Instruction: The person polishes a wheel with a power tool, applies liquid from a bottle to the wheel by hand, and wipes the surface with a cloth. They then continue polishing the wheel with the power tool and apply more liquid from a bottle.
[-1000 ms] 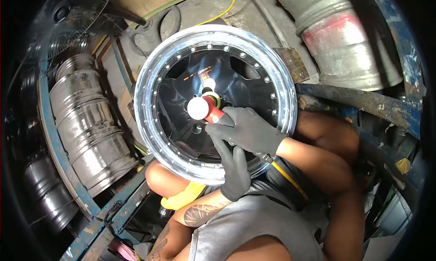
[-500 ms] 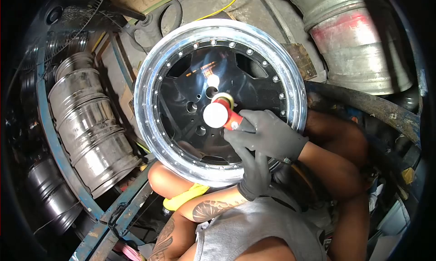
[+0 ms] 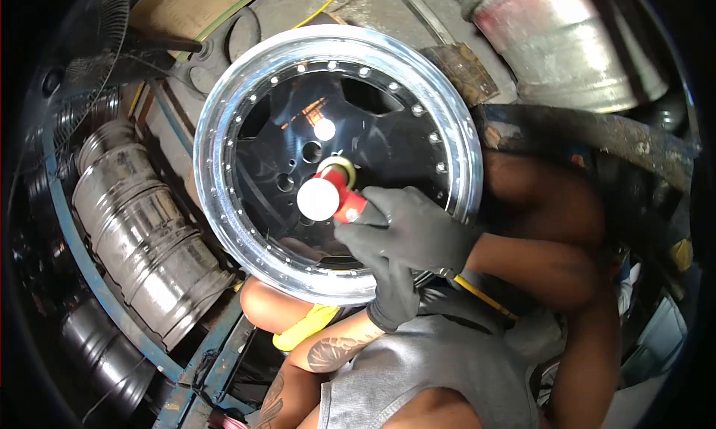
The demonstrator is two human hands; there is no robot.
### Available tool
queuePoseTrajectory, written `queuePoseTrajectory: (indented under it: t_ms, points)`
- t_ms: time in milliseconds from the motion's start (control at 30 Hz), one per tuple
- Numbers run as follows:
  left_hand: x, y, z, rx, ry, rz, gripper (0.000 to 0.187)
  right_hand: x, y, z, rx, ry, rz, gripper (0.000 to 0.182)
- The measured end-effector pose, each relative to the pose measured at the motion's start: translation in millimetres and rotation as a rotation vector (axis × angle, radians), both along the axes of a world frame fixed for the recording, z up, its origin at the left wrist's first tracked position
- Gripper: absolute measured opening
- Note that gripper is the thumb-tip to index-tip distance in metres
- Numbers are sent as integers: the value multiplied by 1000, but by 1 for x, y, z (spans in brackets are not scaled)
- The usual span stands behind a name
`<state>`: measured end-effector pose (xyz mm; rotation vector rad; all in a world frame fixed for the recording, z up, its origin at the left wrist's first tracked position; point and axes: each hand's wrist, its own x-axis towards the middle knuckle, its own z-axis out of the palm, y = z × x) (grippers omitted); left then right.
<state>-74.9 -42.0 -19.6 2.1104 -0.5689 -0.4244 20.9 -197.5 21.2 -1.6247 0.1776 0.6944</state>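
Note:
A small red handheld polisher point(image 3: 349, 203) with a round white top and a pale yellow pad point(image 3: 343, 166) is held over the black face of a wheel rim point(image 3: 403, 153). The pad seems to meet the face near the bolt holes; exact contact is hidden. My right hand point(image 3: 425, 227), in a dark grey glove, wraps the polisher's handle from the right. My left hand point(image 3: 389, 278), gloved alike, reaches up from below and closes around the handle, its fingers partly covered by the right hand. The rim's polished lip point(image 3: 212, 183) rests near my knees.
Stacked metal rims point(image 3: 145, 227) lie on the left behind a blue metal frame point(image 3: 112, 287). More rims point(image 3: 552, 48) stand upper right. A fan point(image 3: 93, 63) is upper left. A yellow cloth point(image 3: 307, 328) lies by my knee, and a yellow hose point(image 3: 485, 296) runs near my right forearm.
The view has shifted, so the rim sits further left and slightly higher. Both hands and the polisher have moved down a little across the face, toward the lower bolt holes.

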Motion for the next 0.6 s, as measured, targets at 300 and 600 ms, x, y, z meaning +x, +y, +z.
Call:
queuePoseTrajectory:
  t_ms: [300, 600]
  points:
    - [76, -14, 34, -48, 82, -206, 47, -6, -11, -8, 259, 105, -647, 43]
    - [26, 1, 19, 67, -152, -63, 42, -43, 18, -11, -17, -39, -448, 46]
